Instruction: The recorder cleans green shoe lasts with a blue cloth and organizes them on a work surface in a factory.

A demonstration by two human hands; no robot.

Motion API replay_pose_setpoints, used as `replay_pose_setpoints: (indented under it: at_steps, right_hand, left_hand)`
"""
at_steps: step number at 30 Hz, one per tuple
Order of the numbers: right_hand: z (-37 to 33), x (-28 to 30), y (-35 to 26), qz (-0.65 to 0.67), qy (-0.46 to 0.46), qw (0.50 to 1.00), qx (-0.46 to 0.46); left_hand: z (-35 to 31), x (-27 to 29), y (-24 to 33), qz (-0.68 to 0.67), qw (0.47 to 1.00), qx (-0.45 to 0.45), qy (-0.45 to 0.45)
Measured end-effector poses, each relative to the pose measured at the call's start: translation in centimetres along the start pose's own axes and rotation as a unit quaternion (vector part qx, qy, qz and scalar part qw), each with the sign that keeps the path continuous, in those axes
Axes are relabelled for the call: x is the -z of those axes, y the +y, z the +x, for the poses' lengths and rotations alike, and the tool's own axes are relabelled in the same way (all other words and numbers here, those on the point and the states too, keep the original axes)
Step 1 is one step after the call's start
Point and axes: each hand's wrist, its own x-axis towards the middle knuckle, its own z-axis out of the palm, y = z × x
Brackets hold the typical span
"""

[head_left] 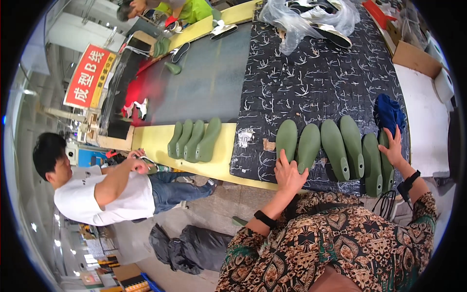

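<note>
Several green shoe lasts lie in a row on the dark patterned cloth in front of me. My left hand is at the heel ends of the two leftmost, a left last and its neighbour. Its index finger lies on one and its thumb presses the other; the remaining fingers are partly hidden. My right hand rests with spread fingers on the rightmost last, beside a dark blue cloth bundle. Between my hands lie a middle pair and another last, untouched.
More green lasts stand on the yellow table edge to the left. Clear plastic with shoes lies at the far side. A co-worker in white stands at left, another person farther off. Black bags lie on the floor.
</note>
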Motion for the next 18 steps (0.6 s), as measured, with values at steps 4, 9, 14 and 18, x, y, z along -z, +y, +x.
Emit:
replay_pose_setpoints:
  at_steps: [4,9,14,18]
  right_hand:
    - [0.0,0.7,0.4,-0.049,-0.002,0.998,0.035]
    - [3.3,7.3,-9.8,-0.181,0.022,0.971,0.151]
    - [8.4,3.3,-23.9,0.088,-0.202,0.947,0.235]
    - [13.1,-6.7,-27.7,0.035,-0.256,0.918,0.300]
  left_hand:
    - [0.5,-1.2,-1.0,-0.023,0.999,-0.018,0.031]
    - [1.1,0.1,-3.8,-0.022,0.999,-0.020,0.030]
    - [1.1,-0.6,-3.5,-0.013,0.995,-0.040,0.095]
    - [1.1,-0.6,-2.3,-0.029,0.992,-0.041,0.116]
